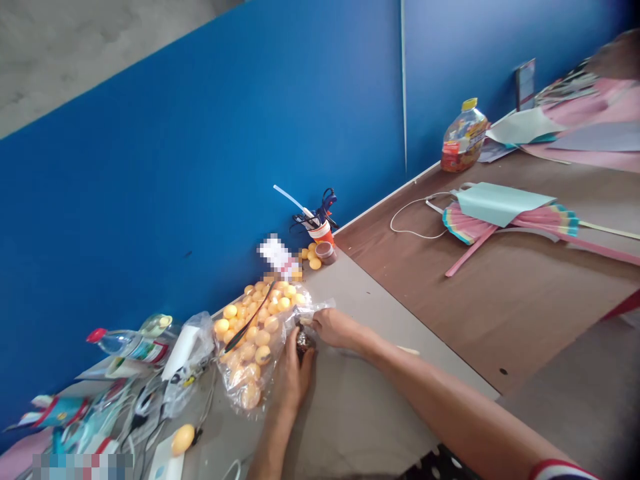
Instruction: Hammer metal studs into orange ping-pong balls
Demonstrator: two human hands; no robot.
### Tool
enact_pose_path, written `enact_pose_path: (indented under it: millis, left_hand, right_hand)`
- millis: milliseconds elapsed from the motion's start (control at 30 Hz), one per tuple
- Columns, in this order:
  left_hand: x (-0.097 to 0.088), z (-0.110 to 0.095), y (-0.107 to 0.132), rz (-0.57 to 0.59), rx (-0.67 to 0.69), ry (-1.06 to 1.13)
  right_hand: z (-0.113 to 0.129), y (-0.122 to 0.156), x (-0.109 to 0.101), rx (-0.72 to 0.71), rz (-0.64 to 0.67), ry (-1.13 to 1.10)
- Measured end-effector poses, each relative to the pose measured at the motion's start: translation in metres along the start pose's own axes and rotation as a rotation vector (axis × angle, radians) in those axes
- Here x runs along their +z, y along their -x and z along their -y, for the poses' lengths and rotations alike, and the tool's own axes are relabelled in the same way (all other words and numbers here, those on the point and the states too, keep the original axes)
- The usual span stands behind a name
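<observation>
My left hand is curled around a small dark, shiny object whose kind I cannot make out. Just above and to the right of it, my right hand is closed in a pinch, its fingertips touching the top of that object. What it pinches is too small and blurred to name. Against both hands lies a clear plastic bag full of yellow-orange balls, with a black strap-like strip lying across it.
Behind the bag stand a cup of tools and a small round jar. Plastic bottles, cables and a single yellow ball lie left. To the right are a folded paper piece and a juice bottle. A blue partition borders the table.
</observation>
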State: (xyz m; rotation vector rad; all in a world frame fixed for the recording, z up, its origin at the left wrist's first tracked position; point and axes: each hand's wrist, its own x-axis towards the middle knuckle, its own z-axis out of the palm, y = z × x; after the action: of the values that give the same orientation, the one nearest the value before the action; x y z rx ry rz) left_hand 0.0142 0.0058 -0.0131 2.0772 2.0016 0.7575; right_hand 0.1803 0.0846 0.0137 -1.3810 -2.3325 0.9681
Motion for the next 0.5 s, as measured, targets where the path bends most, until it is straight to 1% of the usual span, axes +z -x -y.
enact_pose_path:
  millis: [100,167,200,300,400,467,500]
  left_hand:
    - [-0.008,0.013,-0.004,-0.135,-0.148,0.018]
    - [-0.016,0.02,-0.009,-0.179,-0.191,0.056]
    - [-0.02,0.022,-0.011,-0.164,-0.193,0.051]
    - [-0.027,0.026,-0.015,-0.123,-0.124,0.037]
    - [-0.022,0.025,-0.014,-0.063,-0.074,0.077]
    - [-0.016,0.023,-0.012,-0.048,-0.092,0.131]
    - [-0.013,0.022,-0.012,-0.059,-0.109,0.158]
  right_hand:
    - [0.002,0.004,-0.004,0.02,0.014,-0.016]
    - [0.001,0.004,-0.004,0.015,0.006,-0.024]
    - [0.001,0.004,-0.003,0.014,0.002,-0.028]
    - [-0.002,0.001,0.002,0.02,0.0,-0.048]
    - [-0.004,-0.002,0.003,0.025,-0.004,-0.08]
    - [-0.004,-0.001,0.001,0.015,-0.012,-0.097]
    - [-0.004,0.0,-0.001,0.005,-0.014,-0.102]
